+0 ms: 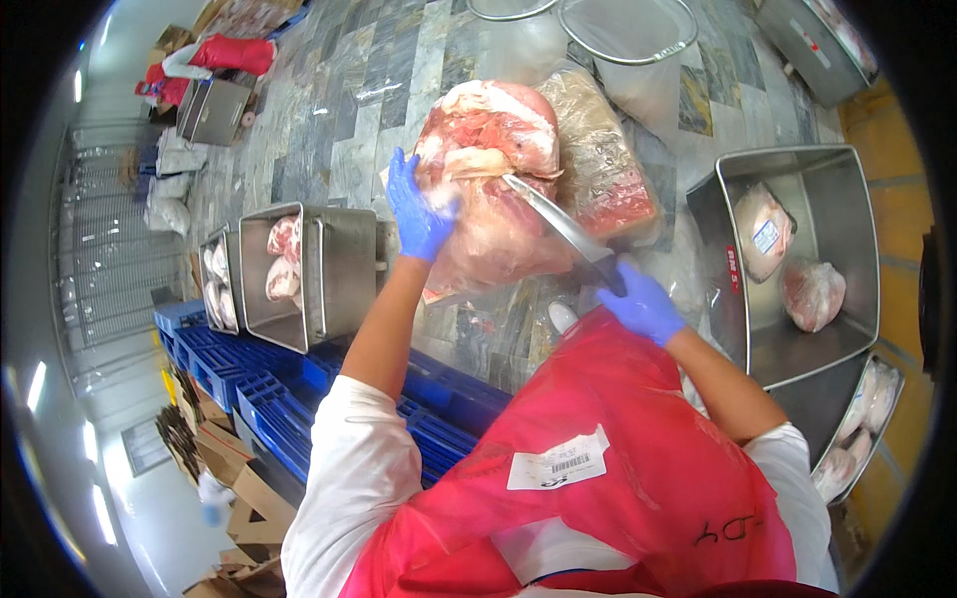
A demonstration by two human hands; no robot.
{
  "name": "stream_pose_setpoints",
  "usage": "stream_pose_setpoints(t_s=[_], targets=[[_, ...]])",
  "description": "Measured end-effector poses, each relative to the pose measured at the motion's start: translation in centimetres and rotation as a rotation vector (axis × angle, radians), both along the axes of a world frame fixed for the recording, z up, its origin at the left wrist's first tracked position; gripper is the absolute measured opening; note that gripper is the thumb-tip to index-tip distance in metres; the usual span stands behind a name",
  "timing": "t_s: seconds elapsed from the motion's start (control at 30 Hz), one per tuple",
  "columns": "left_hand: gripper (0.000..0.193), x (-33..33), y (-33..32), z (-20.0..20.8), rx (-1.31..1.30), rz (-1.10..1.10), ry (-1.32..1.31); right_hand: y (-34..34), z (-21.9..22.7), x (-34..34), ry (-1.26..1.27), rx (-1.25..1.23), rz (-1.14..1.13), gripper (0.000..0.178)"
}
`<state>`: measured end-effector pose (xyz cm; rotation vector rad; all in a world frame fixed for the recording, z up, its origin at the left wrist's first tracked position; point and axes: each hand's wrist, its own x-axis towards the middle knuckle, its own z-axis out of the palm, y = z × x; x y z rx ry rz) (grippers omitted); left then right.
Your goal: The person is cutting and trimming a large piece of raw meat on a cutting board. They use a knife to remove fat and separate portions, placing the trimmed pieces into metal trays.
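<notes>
Meat-processing plant: steel meat bins

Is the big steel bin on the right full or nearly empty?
Nearly empty: the steel bin holds only two wrapped meat pieces, and its bare floor shows.
</notes>
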<state>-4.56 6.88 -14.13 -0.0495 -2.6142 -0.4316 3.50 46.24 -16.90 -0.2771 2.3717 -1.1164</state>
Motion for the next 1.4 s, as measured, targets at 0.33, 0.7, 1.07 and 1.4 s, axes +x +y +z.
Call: stream_pose_setpoints(t_s=[0.33, 0.7, 1.07, 1.4], targets=[[0.048, -2.2, 1.5, 0.8, -0.291, -0.217, -0.360, 7.3, 6.9, -3.5, -0.262, -0.150, 0.014, 0.046], [0.025, -1.8, -0.2, -1.3, 0.002, -0.131, -0.321, 4.0, 12.3, -18.8, -0.623, 0.145, 0.371, 0.046], [0.022, -1.9, 1.5, -1.6, 0.176, -0.059, -0.244, 0.9, 10.5, -17.3, -0.113, 0.265, 0.485, 0.048], [0.024, -2.4, 0.4, -2.3, 0.246, -0.011, -0.130, 0.8, -2.5, -4.6, 0.141, 0.312, 0.172, 0.040]])
